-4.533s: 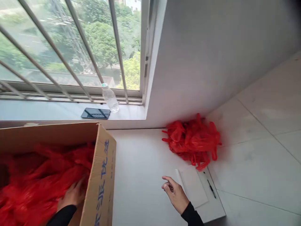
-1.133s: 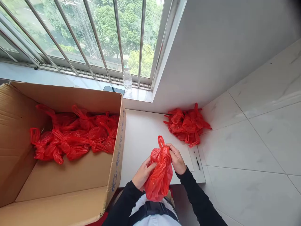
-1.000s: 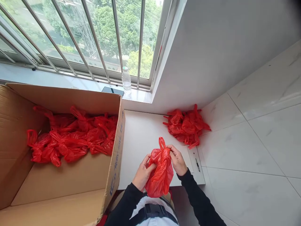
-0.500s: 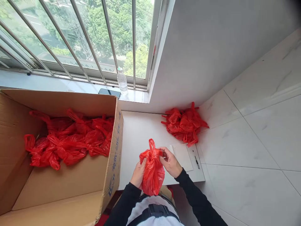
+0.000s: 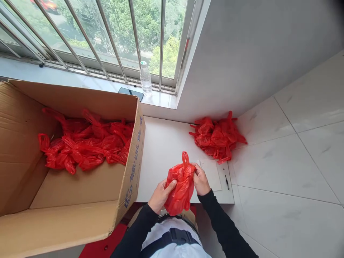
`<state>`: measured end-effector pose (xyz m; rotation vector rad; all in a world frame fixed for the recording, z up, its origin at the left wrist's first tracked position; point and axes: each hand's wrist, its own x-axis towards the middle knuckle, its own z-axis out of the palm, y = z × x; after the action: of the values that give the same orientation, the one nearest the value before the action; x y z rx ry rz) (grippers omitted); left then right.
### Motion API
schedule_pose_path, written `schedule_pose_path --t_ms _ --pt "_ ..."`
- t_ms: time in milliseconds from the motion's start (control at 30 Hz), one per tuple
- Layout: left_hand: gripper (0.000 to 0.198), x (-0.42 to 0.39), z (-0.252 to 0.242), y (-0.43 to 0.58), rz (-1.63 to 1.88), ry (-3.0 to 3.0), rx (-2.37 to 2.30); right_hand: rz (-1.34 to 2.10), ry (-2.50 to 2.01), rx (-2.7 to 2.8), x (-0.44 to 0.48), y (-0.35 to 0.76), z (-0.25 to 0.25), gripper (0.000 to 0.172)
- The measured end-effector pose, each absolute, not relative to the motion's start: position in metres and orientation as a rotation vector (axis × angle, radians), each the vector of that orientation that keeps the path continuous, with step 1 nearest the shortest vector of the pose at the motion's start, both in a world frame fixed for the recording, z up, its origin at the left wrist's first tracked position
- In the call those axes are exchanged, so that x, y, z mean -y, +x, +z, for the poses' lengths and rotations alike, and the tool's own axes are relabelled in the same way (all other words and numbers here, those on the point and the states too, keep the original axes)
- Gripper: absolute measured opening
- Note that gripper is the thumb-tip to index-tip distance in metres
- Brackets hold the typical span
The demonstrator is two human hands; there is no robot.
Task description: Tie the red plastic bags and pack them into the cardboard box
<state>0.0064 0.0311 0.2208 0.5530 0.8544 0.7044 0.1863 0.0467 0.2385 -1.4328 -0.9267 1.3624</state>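
Note:
A red plastic bag (image 5: 179, 190) with a loop standing up at its top is held between my two hands, above the front edge of the white table (image 5: 156, 150). My left hand (image 5: 161, 195) grips the bag's left side, its thumb lying across the front. At the upper right of the bag, my right hand (image 5: 201, 180) pinches the plastic near the base of the loop. What the bag contains is hidden. More red bags (image 5: 217, 138) are piled at the table's back right, against the wall.
A large open cardboard box (image 5: 131, 168) on the left holds several red bags (image 5: 88, 147). Paper (image 5: 213, 175) and a pen (image 5: 227, 182) lie at the table's right. A bottle (image 5: 146, 79) and a phone (image 5: 131, 93) are on the sill by the barred window.
The view has shifted. The held bag has turned and tilted, and my left thumb now lies further across its front. Both hands still hold it.

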Motion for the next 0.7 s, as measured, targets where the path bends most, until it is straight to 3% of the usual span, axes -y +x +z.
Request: schedule_pose_path --t_ms 433,600,700 --pt "0.044 -0.021 0.235 -0.016 0.771 0.512 -0.829 1.331 -1.377 0.966 -0.037 0.178 0.236 0.038" --pt "0.043 -0.023 0.254 -0.027 0.796 0.419 -0.811 1.329 -1.38 1.071 -0.04 0.185 0.25 0.033" --pt "0.054 -0.022 0.271 -0.035 0.785 0.389 -0.781 1.318 -1.396 1.091 -0.041 0.19 0.256 0.033"
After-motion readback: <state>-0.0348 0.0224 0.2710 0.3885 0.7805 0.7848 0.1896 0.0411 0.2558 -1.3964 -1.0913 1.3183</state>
